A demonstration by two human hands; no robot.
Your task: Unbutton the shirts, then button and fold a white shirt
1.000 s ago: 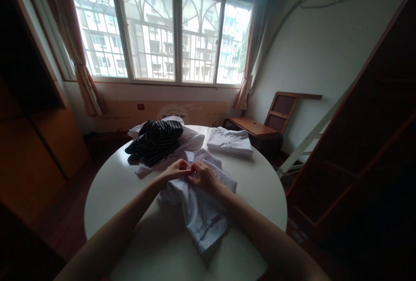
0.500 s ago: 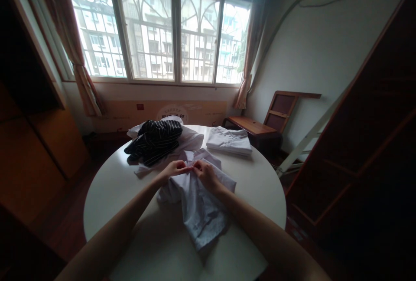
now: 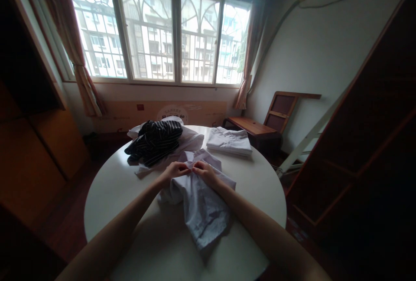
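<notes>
A crumpled white shirt (image 3: 204,211) lies on the round white table (image 3: 107,194), its collar end away from me and its lower part spread toward me. My left hand (image 3: 177,169) pinches the shirt near the collar with thumb and fingertips. Close against it, my right hand (image 3: 204,171) pinches the same stretch of cloth from the other side. The fingertips of both hands nearly meet. Whatever small part of the shirt lies between them, a button perhaps, is too small to make out.
Behind my left hand, a black striped garment (image 3: 159,138) rests on more white cloth (image 3: 191,138). A folded white stack of clothes (image 3: 229,139) sits at the table's back right. Beyond stand a wooden chair (image 3: 256,125) and a long cardboard box (image 3: 130,112) under the window.
My right hand has turned slightly and its fingers have shifted at the pinch. The left hand has moved very little, and the shirt's lower part has shifted slightly right.
</notes>
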